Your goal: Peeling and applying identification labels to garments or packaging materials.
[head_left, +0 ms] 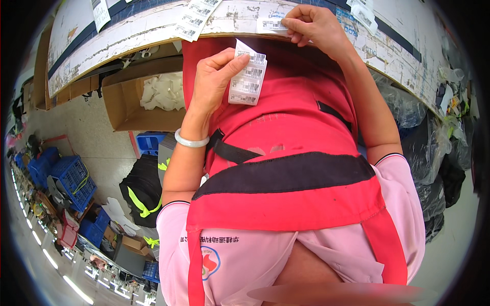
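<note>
My left hand [217, 76] pinches a strip of white barcode labels [247, 84] between thumb and fingers, in front of my red apron. The strip hangs down from the thumb, and its top corner is folded to a point. At the table's near edge, my right hand [321, 30] has its fingers closed on the right end of a single barcode label [270, 25]. That label lies at the worn white tabletop [138, 26]; whether it is stuck down there I cannot tell. Another sheet of barcode labels [198, 19] hangs over the edge between my hands.
More labels lie at the table's far left [101, 14] and right [363, 14]. Below the table stands an open cardboard box [120, 104] with crumpled pale paper. Blue crates [74, 181] and a black bag [140, 188] are on the left floor; plastic-wrapped bundles [426, 148] crowd the right.
</note>
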A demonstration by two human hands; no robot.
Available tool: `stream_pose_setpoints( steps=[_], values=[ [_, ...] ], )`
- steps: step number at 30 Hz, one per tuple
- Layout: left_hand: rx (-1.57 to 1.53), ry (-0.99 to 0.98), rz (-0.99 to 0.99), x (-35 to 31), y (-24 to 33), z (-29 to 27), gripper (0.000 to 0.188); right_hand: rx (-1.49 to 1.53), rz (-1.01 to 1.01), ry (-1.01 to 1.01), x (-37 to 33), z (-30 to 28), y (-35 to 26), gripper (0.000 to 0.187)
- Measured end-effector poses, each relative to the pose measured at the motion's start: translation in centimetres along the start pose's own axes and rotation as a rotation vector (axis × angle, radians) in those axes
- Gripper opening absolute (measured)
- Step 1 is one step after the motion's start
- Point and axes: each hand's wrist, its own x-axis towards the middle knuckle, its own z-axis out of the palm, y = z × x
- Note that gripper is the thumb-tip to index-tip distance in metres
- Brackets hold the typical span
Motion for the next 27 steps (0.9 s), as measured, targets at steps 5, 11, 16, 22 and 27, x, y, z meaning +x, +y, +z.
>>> stream_pose_setpoints(
  steps=[5,11,16,22,27],
  values=[
    [0.001,-0.001,-0.009,-0.1,0.0,0.1,0.012,0.008,0.002,-0.008,-0.1,-0.1,-0.1,0.013],
    [-0.01,0.006,-0.015,-0.2,-0.1,0.1,0.013,-0.037,-0.016,0.003,0.1,0.1,-0.1,0.013],
    [-0.016,0.015,-0.022,-0.2,0.0,0.2,0.014,-0.053,-0.036,-0.007,0.5,0.3,0.5,0.012],
    [-0.007,0.026,-0.04,-0.2,0.2,0.4,0.015,-0.029,-0.089,0.021,-0.2,-0.2,1.3,0.017],
    [0.006,0.041,-0.048,-0.1,0.1,0.5,0.014,0.051,-0.159,0.019,-1.7,-1.4,2.4,0.023]
  ],
)
